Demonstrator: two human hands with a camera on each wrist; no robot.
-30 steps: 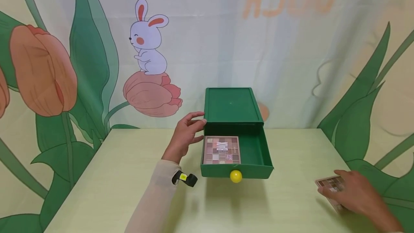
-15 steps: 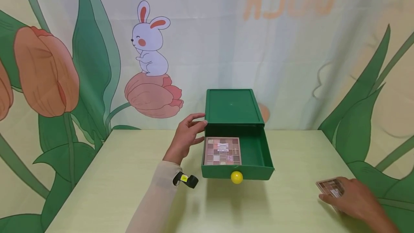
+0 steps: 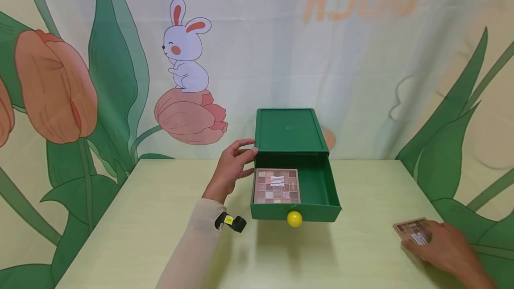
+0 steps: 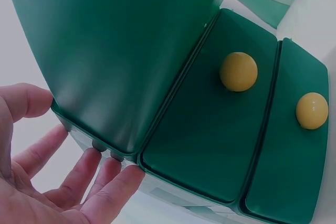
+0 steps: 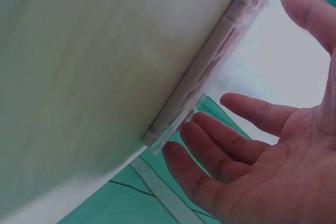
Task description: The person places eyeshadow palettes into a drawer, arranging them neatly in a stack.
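Little movement on my feed over the last second. The bare right hand [image 3: 451,246] has drawn back slightly, so more of the flat, squarish brown-and-pink palette with a clear cover [image 3: 410,231] shows past its fingers. That palette lies about where it was, on the smooth, pale yellow-green table [image 3: 367,191], well to the right of the cabinet. I read this as no carrying done yet and no firm hold. Right wrist view agrees: fingers loosely spread, thumb stretched away, nothing gripped. Fingertips close to the palette's edge; contact I can't settle from here.

Bare left hand [image 3: 230,171] unmoved. Thumb at the front upper edge of the green plastic cabinet [image 3: 288,130], fingers fairly straight with tips against its side. Steadying, I'd judge, rather than gripping.

Green plastic top drawer [image 3: 315,186] still pulled out, round yellow knob [image 3: 294,219] on its front. A similar square pinkish palette with white lettering [image 3: 277,187] lies flat along its left side, also unchanged, so the drawer's contents stand as they were. Below, two matching green lower drawers [image 4: 205,135] sit pushed in.
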